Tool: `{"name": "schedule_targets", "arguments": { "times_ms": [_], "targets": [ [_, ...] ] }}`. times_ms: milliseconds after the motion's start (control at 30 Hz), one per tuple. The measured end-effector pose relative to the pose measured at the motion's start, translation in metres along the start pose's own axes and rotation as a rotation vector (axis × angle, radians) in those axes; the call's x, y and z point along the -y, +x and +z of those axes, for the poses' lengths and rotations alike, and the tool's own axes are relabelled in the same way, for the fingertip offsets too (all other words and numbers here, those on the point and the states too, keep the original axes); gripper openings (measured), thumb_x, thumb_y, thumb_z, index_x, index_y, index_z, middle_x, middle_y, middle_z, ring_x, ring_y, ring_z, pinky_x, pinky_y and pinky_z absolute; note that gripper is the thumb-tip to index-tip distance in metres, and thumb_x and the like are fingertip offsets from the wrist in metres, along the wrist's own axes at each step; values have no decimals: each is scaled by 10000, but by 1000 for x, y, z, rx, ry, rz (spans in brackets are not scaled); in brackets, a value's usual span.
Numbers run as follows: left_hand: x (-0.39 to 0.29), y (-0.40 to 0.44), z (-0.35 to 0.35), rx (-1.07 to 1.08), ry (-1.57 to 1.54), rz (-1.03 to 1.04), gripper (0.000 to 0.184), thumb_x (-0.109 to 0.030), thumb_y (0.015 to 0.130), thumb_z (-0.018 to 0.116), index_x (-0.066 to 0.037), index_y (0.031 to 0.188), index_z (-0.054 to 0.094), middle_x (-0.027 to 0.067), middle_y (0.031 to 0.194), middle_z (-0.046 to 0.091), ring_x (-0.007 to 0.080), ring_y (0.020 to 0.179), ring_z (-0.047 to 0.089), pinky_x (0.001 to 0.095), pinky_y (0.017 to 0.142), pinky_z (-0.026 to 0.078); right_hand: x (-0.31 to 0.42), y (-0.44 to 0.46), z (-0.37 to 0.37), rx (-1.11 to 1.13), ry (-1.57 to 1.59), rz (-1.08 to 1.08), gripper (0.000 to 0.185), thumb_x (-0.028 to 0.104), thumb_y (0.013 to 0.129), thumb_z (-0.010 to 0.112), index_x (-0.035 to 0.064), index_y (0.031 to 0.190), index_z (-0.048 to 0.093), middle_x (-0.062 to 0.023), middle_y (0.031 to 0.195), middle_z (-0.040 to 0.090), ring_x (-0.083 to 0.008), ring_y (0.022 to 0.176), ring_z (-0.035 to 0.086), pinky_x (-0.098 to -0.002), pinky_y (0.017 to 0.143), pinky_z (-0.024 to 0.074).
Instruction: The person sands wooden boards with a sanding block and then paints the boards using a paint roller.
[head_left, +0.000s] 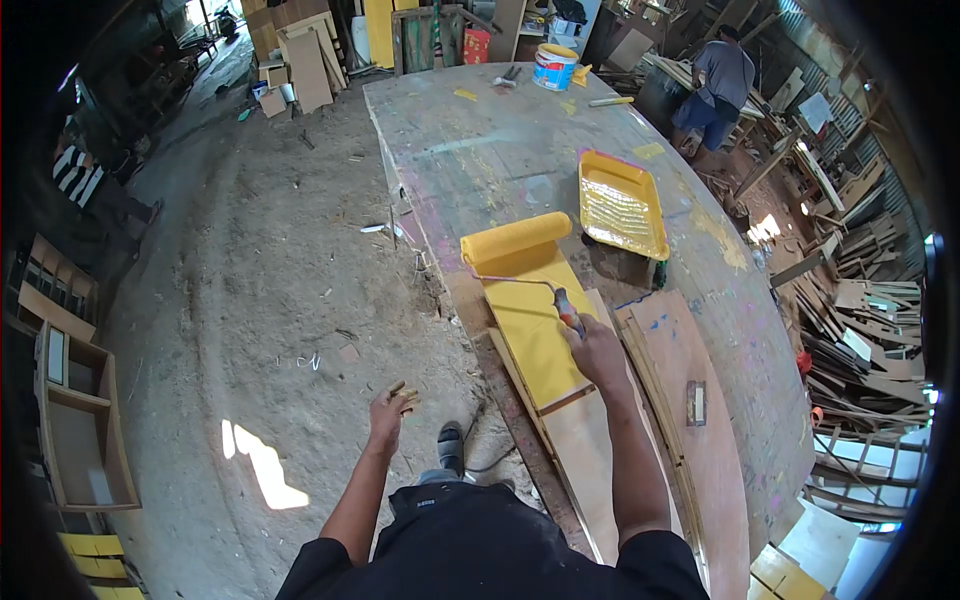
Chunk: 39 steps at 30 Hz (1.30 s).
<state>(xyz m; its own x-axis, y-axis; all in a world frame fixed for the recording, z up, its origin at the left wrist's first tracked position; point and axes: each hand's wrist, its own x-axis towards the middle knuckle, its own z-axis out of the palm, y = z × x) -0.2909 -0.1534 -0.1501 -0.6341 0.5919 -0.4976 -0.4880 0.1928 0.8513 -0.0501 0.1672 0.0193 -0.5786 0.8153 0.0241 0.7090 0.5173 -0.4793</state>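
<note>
My right hand (598, 352) is closed around the handle of a paint roller (517, 238). The yellow roller sleeve lies across the far end of a board painted yellow (540, 345). That board rests on bare wooden panels (585, 455) on the worktable. To the right of the roller, a paint tray (622, 205) with wet yellow paint stands on the table. My left hand (393, 408) hangs over the dirt floor, left of the table, with loosely bent fingers and nothing visible in it.
On the big paint-stained worktable (480, 150), a paint bucket (554, 68) stands at the far end. A small rectangular object (696, 403) lies on the right panel. Wooden frames (85, 425) stand at the left. Another person (722, 85) bends over timber at the upper right.
</note>
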Motion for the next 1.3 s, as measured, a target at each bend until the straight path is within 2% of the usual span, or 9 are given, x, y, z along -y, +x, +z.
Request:
{"name": "schedule_targets", "arguments": {
  "times_ms": [233, 500, 733, 800, 900, 1000, 1167, 1233, 1300],
  "targets": [
    [5, 3, -21, -51, 9, -69, 441, -90, 997, 554, 19, 1423, 526, 143, 1193, 737, 197, 998, 748, 280, 809, 556, 35, 68, 5, -33, 124, 13, 360, 351, 927, 675, 10, 1042, 679, -288, 875, 703, -469, 869, 690, -540, 754, 527],
    [15, -20, -35, -109, -31, -43, 420, -83, 993, 551, 14, 1402, 549, 134, 1169, 741, 199, 973, 744, 294, 774, 551, 49, 36, -22, -52, 152, -29, 377, 354, 928, 672, 10, 1081, 696, -261, 898, 717, -452, 885, 701, -526, 765, 536],
    [28, -79, -6, -80, -26, -7, 445, -77, 996, 550, 25, 1428, 521, 154, 1198, 731, 210, 981, 746, 272, 777, 545, 9, -4, 1, -35, 81, -31, 411, 397, 929, 636, 13, 1065, 690, -266, 973, 721, -457, 950, 690, -545, 827, 538],
    [36, -102, 8, -55, -15, 11, 452, -89, 1001, 547, 21, 1438, 515, 151, 1210, 728, 212, 996, 744, 279, 794, 543, -8, -36, -12, 28, 78, -2, 449, 391, 933, 661, -12, 1129, 689, -284, 1040, 716, -457, 998, 678, -519, 857, 521],
    [52, -148, 35, -3, 22, 40, 457, -106, 1011, 544, 20, 1449, 508, 150, 1230, 724, 213, 1030, 736, 293, 836, 537, -42, -109, -26, -19, 97, -5, 439, 401, 941, 654, 5, 1125, 693, -283, 999, 717, -454, 974, 684, -528, 841, 523],
    [59, -189, 76, 101, 26, 35, 468, -212, 1039, 543, 14, 1446, 493, 163, 1283, 692, 243, 1118, 707, 340, 926, 526, -70, -205, -53, -21, 127, 13, 361, 385, 960, 630, 56, 1102, 674, -244, 921, 722, -446, 898, 695, -540, 786, 542],
    [59, -221, 151, 382, -264, 25, 678, -530, 1094, 387, -10, 1529, 371, 189, 1389, 624, 294, 1255, 621, 425, 1040, 467, -114, -370, -105, 0, 124, 97, 320, 350, 956, 667, 71, 1114, 673, -251, 885, 707, -459, 843, 689, -542, 712, 533],
    [59, -220, 173, 391, -275, 23, 715, -562, 1089, 366, -9, 1542, 341, 196, 1417, 601, 300, 1274, 603, 438, 1059, 450, -126, -430, -132, -14, 181, 125, 322, 306, 948, 683, 61, 1158, 683, -265, 912, 704, -469, 870, 681, -532, 727, 539],
    [60, -219, 186, 394, -280, 21, 752, -593, 1085, 346, -8, 1555, 312, 203, 1444, 578, 305, 1293, 584, 451, 1078, 432, -156, -489, -149, -55, 125, 83, 376, 253, 921, 739, 18, 1210, 690, -232, 933, 736, -369, 859, 740, -443, 746, 569]
  ]
}}
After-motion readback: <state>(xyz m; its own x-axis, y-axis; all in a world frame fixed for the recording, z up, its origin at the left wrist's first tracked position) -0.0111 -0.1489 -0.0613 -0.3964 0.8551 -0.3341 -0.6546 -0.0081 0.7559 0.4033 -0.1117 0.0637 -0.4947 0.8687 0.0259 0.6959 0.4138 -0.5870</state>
